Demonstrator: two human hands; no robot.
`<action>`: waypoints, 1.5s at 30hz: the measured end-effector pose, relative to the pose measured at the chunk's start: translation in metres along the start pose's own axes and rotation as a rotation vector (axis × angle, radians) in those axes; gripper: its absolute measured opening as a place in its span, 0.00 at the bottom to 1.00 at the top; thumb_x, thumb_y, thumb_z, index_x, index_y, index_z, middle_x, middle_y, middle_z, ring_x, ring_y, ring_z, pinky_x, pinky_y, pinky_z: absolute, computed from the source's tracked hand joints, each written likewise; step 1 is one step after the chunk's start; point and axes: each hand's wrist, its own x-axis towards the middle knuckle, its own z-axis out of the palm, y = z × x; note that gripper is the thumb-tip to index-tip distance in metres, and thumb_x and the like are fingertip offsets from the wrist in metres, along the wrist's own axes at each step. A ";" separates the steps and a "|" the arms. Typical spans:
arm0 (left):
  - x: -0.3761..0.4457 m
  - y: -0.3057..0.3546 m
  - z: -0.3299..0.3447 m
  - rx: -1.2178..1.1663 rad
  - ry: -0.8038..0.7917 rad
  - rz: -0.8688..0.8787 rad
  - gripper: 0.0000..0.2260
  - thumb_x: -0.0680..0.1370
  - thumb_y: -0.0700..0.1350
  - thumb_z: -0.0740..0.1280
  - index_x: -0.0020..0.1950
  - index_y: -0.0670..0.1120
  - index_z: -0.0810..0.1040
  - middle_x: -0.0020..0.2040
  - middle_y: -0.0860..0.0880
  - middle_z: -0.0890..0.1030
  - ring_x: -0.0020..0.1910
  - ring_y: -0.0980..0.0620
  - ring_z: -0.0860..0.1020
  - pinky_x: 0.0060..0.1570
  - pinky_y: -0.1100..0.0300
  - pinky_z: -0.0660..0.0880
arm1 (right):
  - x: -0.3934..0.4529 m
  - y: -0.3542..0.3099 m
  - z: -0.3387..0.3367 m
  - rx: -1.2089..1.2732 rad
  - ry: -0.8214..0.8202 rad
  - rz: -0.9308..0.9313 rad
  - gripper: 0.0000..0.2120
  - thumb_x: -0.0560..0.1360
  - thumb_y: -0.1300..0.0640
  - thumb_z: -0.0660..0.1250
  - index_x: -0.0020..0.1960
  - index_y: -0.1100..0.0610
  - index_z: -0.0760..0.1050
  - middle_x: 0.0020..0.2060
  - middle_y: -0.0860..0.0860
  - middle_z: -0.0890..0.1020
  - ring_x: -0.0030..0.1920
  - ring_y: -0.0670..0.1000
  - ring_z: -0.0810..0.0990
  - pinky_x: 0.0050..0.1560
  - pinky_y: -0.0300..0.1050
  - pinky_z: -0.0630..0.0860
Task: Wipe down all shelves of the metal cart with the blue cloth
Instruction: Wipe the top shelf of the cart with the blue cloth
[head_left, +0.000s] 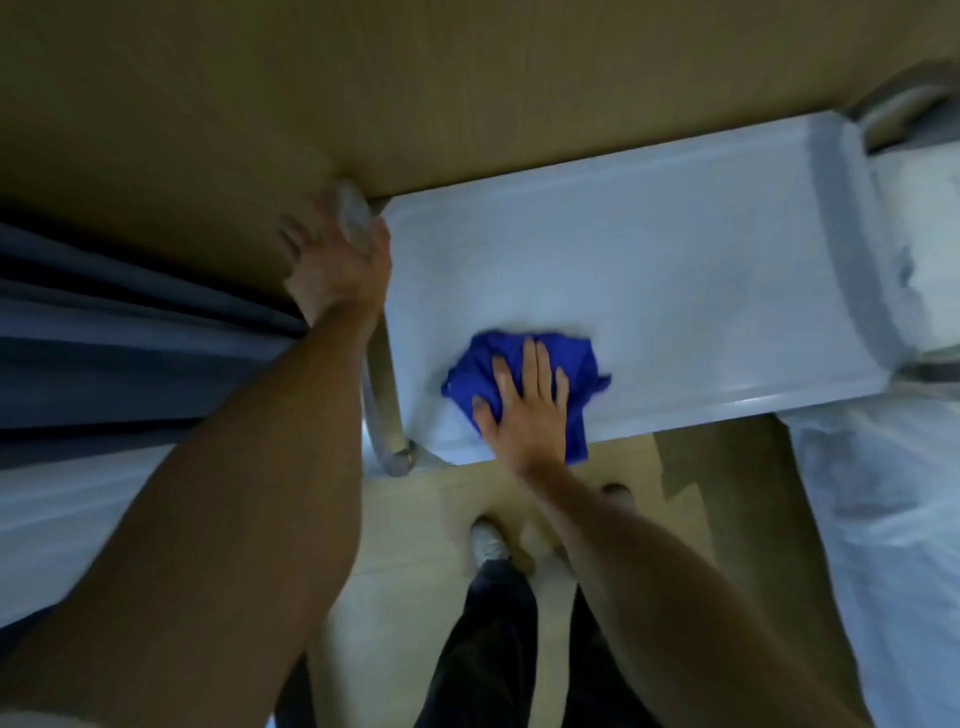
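Here, right grip (524, 410) flat atop blue cloth (582, 364), left grip (337, 270) clasping cart handle (382, 415).

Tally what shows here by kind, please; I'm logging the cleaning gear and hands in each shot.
Blue cloth: 1
Metal cart, top shelf in view: 1
Cart handle bar: 1
Hands: 2, the left hand gripping the handle's far end, the right hand pressing flat fingers on the cloth
Shoes: 1 clear; a second is too hidden to count
Total: 6
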 end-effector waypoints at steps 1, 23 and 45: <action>-0.002 0.002 -0.002 -0.007 0.002 0.005 0.37 0.77 0.67 0.52 0.80 0.46 0.55 0.77 0.34 0.58 0.75 0.35 0.59 0.66 0.38 0.65 | -0.027 0.011 -0.003 -0.020 -0.014 0.017 0.27 0.78 0.39 0.58 0.71 0.51 0.73 0.77 0.60 0.62 0.77 0.61 0.60 0.74 0.62 0.54; 0.001 0.007 -0.004 0.079 -0.031 0.023 0.36 0.78 0.65 0.55 0.79 0.45 0.53 0.62 0.36 0.74 0.55 0.36 0.77 0.45 0.45 0.76 | 0.240 -0.043 -0.055 -0.165 -0.079 0.083 0.32 0.80 0.39 0.51 0.80 0.51 0.55 0.80 0.61 0.49 0.80 0.61 0.44 0.76 0.65 0.43; 0.002 0.006 -0.006 0.032 -0.013 0.002 0.33 0.79 0.61 0.57 0.79 0.47 0.54 0.60 0.35 0.74 0.54 0.34 0.76 0.42 0.44 0.74 | 0.256 0.000 -0.088 -0.242 -0.102 -0.024 0.32 0.77 0.38 0.52 0.78 0.49 0.60 0.78 0.57 0.60 0.78 0.57 0.56 0.71 0.59 0.58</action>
